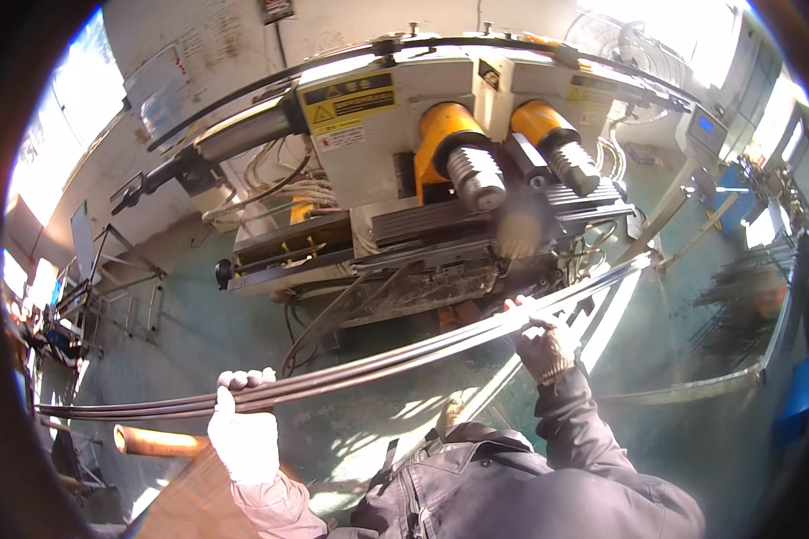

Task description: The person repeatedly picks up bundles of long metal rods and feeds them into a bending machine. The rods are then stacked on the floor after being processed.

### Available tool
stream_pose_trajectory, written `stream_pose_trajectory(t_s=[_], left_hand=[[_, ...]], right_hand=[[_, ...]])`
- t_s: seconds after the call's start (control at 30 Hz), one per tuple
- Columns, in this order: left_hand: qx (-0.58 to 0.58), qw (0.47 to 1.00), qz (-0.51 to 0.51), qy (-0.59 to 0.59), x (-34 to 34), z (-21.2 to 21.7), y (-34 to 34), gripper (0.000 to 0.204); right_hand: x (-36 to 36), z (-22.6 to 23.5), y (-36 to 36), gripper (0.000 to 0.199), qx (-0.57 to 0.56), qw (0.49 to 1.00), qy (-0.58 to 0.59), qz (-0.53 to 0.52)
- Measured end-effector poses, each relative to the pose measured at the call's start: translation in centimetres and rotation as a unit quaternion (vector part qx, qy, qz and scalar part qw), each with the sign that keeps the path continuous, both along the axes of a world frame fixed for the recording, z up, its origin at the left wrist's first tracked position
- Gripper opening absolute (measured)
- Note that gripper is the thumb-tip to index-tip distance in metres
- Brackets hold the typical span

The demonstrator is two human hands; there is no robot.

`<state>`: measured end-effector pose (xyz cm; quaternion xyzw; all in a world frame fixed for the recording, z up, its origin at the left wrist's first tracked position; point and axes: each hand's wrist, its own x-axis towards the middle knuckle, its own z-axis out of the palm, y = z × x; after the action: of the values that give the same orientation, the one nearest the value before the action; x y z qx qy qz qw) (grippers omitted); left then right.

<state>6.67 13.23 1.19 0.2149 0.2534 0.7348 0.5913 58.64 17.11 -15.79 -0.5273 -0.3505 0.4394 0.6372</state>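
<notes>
Across the upper middle of the view stands one machine, pale-bodied and largest of the items seen. Before it, above the floor, one bundle of long dark rods spans the view from far left to right, rising toward the right; at least three are counted, the exact number cannot be told. Two orange housings on the machine each carry one ridged metal spindle. One brown tube, open-ended, is near the left hand, below the rods. Two hands support the bundle. Left hand: forearm up from the lower edge, fingers curled over the rods, grip closed round them. Right hand: forearm angled up and inward, knuckles raised, grip narrow, holding the rods nearer their right end.
</notes>
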Motion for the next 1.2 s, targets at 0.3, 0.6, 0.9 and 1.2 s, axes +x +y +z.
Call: stream_pose_trajectory(t_s=[0.3,0.6,0.9,1.2], left_hand=[[0.005,0.989,0.034,0.143,-3.7,2.8,10.5,0.023],[-0.070,0.995,0.042,0.054,-4.0,-5.0,23.0,0.024],[-0.188,0.965,-0.057,0.173,5.6,-9.8,30.0,0.039],[-0.062,0.994,-0.086,0.035,-0.8,-9.7,34.0,0.042]], right_hand=[[7.6,5.2,9.2,0.020,0.115,0.924,0.359,-0.062],[4.4,6.9,17.2,0.048,-0.025,0.756,-0.590,-0.282],[3.5,8.2,25.8,0.030,-0.025,0.947,0.177,-0.268],[6.4,4.3,26.6,0.016,-0.120,0.808,-0.534,-0.218]])
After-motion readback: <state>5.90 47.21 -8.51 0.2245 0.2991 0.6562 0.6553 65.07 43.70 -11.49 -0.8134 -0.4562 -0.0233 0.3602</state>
